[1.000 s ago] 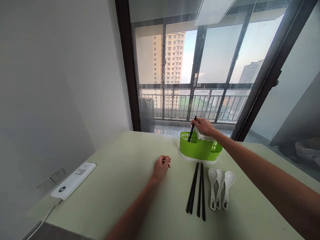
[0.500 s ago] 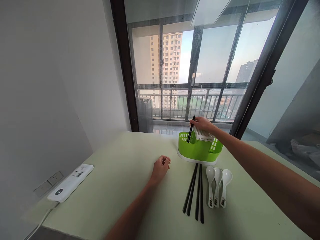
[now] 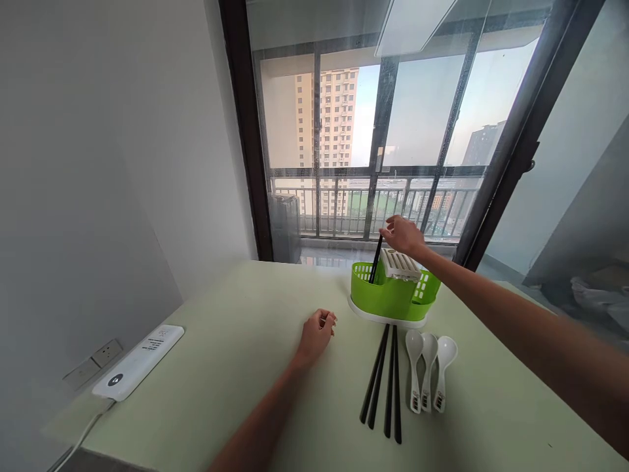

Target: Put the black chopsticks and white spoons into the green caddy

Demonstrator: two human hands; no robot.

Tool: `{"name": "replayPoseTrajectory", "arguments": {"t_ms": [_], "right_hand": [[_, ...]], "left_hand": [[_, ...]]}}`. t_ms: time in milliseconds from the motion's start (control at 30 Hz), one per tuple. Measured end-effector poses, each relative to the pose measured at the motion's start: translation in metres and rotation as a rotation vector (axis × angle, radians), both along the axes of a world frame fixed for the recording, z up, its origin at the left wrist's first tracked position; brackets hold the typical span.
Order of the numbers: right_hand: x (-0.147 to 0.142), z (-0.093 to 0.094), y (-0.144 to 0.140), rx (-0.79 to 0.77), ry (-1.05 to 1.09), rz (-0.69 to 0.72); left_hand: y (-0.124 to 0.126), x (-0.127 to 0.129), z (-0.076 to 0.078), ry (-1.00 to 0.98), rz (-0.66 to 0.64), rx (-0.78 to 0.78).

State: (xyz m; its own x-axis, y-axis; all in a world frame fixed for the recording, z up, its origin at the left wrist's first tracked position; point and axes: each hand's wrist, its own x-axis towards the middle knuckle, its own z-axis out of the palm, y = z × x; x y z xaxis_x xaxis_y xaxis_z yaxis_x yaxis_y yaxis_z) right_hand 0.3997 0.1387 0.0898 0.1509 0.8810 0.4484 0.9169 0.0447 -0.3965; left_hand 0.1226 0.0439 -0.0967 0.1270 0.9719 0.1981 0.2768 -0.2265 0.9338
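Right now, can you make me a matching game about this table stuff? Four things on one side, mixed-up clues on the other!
Things:
1. spoons
2. utensil caddy
3. left hand
4. wall socket

Clues:
A. curled, left of the chopsticks lying flat
B. set in the wall, far left of the picture
C. white, just right of the flat-lying black chopsticks
D. bright green, with holes in its sides

Pairs: 1-C, 2-D, 3-A, 4-B

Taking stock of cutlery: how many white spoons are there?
3: left spoon, middle spoon and right spoon, on the table right of the black chopsticks. The green caddy may hide others.
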Motion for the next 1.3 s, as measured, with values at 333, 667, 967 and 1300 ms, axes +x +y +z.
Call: {"name": "replayPoseTrajectory", "arguments": {"t_ms": [333,667,967,1300], "right_hand": [[-0.048,0.002,-0.121,0.068,-0.822,0.870],[-0.056,-0.087,-0.187,-0.152,-1.037,1.112],[-0.071,-0.105,-0.189,-0.086,-1.152,1.100],[-0.081,-0.115,-0.197,-0.005,-1.158,1.156]], "left_hand": [[-0.012,0.002,0.002,0.269,-0.060,0.108],[-0.020,0.003,0.002,0.407,-0.119,0.215],[-0.021,0.003,0.005,0.401,-0.132,0.202],[-0.022,0.003,0.007,0.390,-0.135,0.211]]}}
